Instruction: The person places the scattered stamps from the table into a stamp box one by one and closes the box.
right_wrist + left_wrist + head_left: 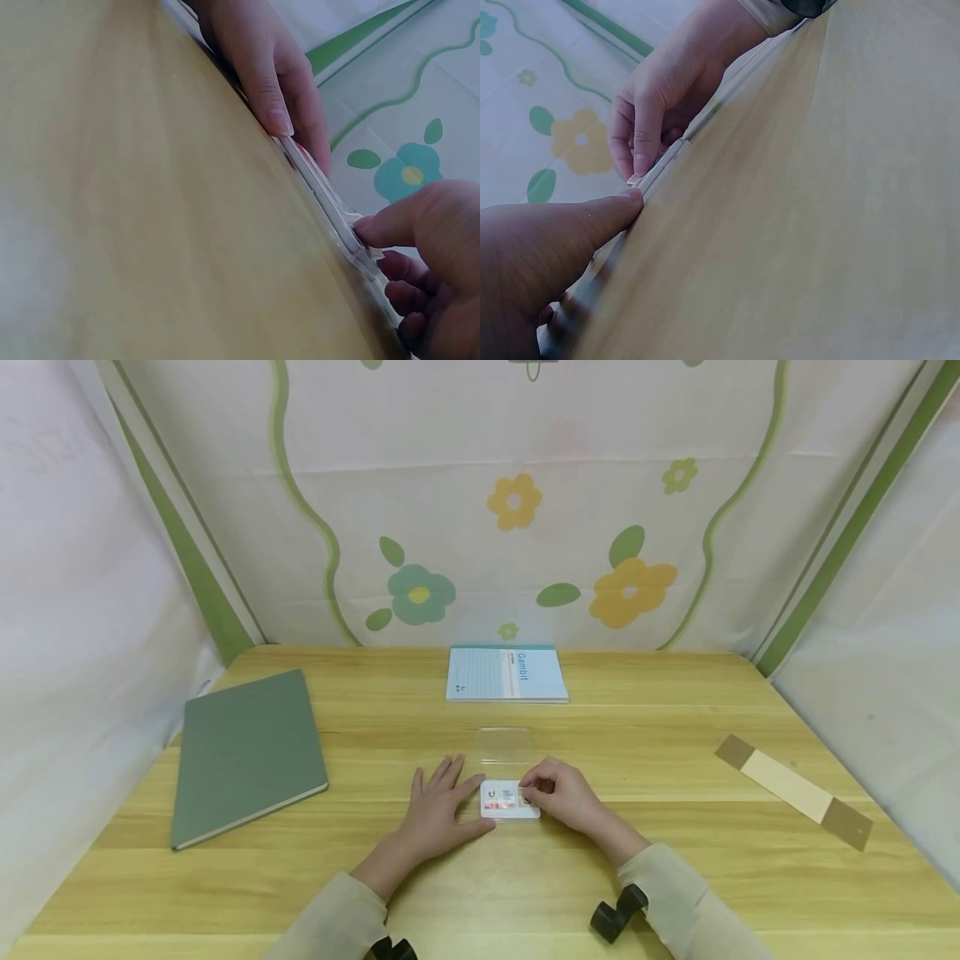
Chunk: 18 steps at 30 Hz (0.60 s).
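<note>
A small flat white case lies on the table between the hands, a printed card showing on its face. My left hand rests spread on the table, its straight thumb and index finger touching the case's left end. With thumb and index finger, my right hand pinches the printed card at the right end. The right wrist view shows a thin edge of the card lifted beside the right thumb. Just behind the case lies a clear plastic cover. The right fingertips hide the card's right end.
A blue-and-white notebook lies at the table's back edge. On the left is a dark green hardcover book. A cream strip with brown ends lies at the right. Flowered fabric hangs behind the wooden table.
</note>
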### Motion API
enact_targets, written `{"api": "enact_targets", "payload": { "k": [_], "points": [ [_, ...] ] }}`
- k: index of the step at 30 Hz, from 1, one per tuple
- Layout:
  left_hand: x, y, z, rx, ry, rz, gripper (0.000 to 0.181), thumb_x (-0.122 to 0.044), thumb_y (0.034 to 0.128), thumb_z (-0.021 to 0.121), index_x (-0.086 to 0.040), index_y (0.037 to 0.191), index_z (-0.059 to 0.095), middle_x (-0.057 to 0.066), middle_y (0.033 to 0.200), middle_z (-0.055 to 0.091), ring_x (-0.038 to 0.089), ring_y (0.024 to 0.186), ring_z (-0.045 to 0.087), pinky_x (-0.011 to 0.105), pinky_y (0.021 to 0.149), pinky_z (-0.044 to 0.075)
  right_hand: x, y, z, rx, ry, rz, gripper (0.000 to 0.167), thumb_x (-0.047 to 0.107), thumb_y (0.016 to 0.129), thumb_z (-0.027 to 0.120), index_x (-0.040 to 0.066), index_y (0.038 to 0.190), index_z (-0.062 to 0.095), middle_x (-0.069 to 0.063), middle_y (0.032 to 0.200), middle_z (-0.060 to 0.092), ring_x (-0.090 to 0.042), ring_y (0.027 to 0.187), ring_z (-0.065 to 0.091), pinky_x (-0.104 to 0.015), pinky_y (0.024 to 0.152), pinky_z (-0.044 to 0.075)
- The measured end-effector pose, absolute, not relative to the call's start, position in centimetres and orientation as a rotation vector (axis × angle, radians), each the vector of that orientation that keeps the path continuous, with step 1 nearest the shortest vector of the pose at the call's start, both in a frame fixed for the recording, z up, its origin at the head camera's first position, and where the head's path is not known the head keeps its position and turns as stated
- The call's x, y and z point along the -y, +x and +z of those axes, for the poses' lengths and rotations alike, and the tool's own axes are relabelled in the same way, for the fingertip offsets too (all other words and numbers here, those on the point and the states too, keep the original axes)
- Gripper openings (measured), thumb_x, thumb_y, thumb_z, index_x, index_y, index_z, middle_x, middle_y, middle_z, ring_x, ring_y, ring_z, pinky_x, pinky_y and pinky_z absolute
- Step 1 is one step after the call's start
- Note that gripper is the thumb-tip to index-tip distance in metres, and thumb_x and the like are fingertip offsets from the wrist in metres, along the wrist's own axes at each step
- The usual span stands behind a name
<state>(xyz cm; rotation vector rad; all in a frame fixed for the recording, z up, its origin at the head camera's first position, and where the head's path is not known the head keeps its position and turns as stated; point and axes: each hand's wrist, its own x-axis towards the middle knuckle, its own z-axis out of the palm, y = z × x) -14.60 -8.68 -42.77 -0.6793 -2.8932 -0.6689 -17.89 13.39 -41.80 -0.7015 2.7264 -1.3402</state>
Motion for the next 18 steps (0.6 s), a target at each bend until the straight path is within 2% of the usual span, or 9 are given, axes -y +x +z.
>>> {"api": "enact_targets", "payload": {
  "k": [10,15,18],
  "points": [
    [8.8,-14.9,-42.9,2.895,-0.687,-0.691,0.070,-0.061,0.0730,0.051,-0.018,0.127,0.045,0.017,0.136,0.026,0.031,0.126,0.015,0.059,0.091,0.001,-13.6,-18.0,-41.6,-2.742,-0.689,-1.353,0.010,0.008,0.075,0.066,0.009,0.085,0.065,0.002,0.073,0.047,-0.014,0.064,0.043,-0.025,0.055,0.038],
    [9.3,-15.6,-42.6,2.885,-0.651,-0.773,0.072,-0.062,0.0744,0.048,-0.016,0.130,0.041,0.017,0.134,0.029,0.033,0.124,0.017,0.059,0.092,0.002,-14.6,-18.6,-41.2,-2.708,-0.554,-1.480,0.015,0.009,0.076,0.065,0.005,0.091,0.063,0.000,0.080,0.055,-0.016,0.072,0.049,-0.030,0.064,0.042],
    [9.5,-16.6,-42.3,2.858,-0.591,-0.822,0.070,-0.059,0.0769,0.047,-0.012,0.128,0.042,0.018,0.132,0.032,0.034,0.123,0.020,0.060,0.091,0.003,-15.2,-19.3,-40.9,-2.730,-0.488,-1.482,0.023,0.012,0.078,0.064,0.004,0.099,0.061,-0.004,0.089,0.058,-0.019,0.081,0.052,-0.035,0.071,0.043]
  ]
}}
